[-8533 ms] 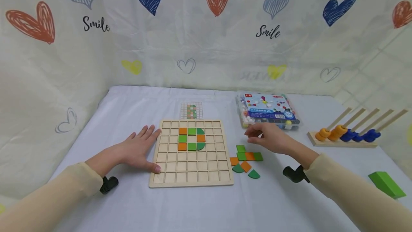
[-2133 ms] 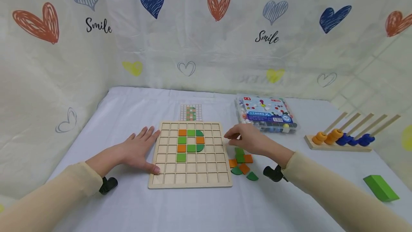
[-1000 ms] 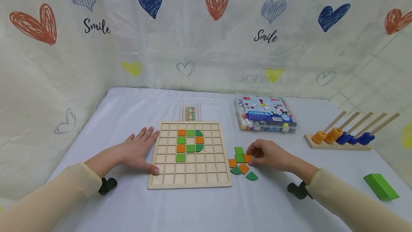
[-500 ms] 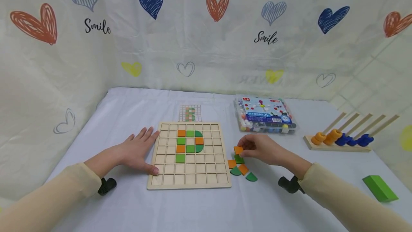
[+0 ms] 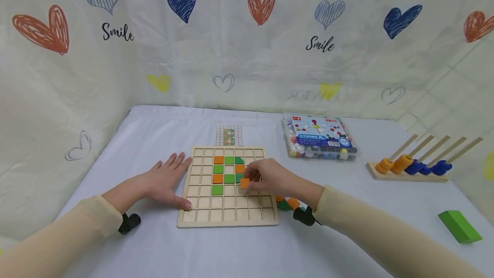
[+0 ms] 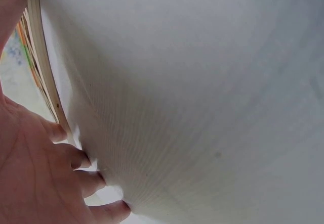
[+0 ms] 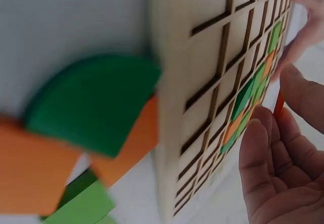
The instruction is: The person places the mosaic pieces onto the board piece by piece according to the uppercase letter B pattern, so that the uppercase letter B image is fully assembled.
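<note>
My left hand (image 5: 164,181) lies flat with spread fingers at the left edge of the wooden grid board (image 5: 251,214), its thumb on the frame. Over the board, my right hand (image 5: 272,177) pinches an orange square tile (image 5: 244,182) between thumb and fingers. That tile shows edge-on as an orange sliver (image 7: 279,104) in the right wrist view. It overlaps the lower dark green quarter-round tile (image 5: 237,178). Orange, green and quarter-round tiles form a ring in the grid, with one green square (image 5: 217,190) below its left side.
Loose tiles (image 5: 293,203) lie right of the board, partly hidden by my right arm. A printed pattern card (image 5: 229,135) sits behind the board. Farther right are a clear box of coloured pieces (image 5: 320,136), a peg stand (image 5: 409,173) and a green block (image 5: 460,226).
My right hand has picked the orange square from the loose tiles and carried it left over the board. Earlier, a green square was added below the ring. The left hand stays put.
</note>
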The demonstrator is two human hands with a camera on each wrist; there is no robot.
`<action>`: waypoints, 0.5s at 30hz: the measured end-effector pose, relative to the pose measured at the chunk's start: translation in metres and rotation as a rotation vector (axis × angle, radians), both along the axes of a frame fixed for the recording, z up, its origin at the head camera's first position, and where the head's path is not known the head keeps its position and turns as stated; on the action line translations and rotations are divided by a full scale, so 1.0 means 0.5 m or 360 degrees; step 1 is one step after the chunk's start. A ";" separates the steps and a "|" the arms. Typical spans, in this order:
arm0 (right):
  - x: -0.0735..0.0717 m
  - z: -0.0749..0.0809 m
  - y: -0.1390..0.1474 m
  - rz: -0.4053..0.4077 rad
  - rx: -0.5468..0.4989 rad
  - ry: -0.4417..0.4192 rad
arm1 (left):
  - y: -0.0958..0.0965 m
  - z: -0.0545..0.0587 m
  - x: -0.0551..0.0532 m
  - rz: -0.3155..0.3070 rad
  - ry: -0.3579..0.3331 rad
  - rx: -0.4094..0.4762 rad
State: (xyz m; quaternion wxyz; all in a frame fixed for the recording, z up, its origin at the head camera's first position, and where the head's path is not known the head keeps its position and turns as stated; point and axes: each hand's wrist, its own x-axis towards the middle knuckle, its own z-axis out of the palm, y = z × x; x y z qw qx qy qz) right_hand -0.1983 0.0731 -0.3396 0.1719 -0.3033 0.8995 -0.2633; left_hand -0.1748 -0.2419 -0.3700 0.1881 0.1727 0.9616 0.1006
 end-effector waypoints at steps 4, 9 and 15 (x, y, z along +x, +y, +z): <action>0.004 -0.003 -0.035 0.0021 0.0035 0.0035 | 0.000 -0.001 0.001 0.0007 -0.0003 -0.0003; 0.009 -0.005 -0.059 -0.0013 0.0079 0.0050 | 0.001 0.001 0.002 0.0018 -0.0022 -0.0007; 0.013 -0.005 -0.076 -0.0039 0.0110 0.0079 | 0.001 0.003 0.001 0.0016 -0.0024 -0.0010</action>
